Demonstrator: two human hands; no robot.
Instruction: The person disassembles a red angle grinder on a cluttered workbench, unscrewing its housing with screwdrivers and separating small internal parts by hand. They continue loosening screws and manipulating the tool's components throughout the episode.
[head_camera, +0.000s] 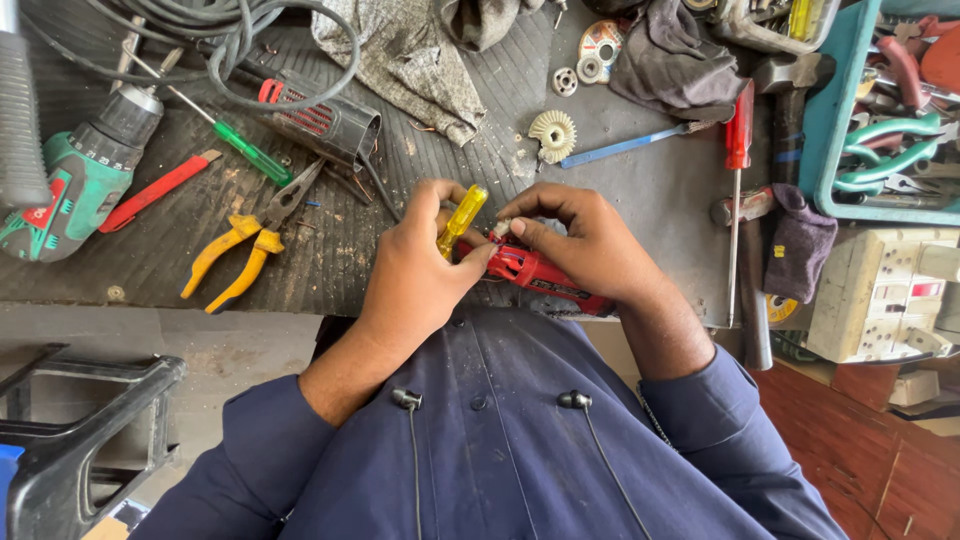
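Head view: both hands (500, 250) on red tool part (535, 272), yellow-handled screwdriver (458, 222).

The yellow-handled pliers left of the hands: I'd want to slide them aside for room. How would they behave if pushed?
The pliers look like stiff metal, probably heavy for their size. Lying flat on the ribbed mat, they would likely drag, not roll. Their spread handles might pivot at the joint.
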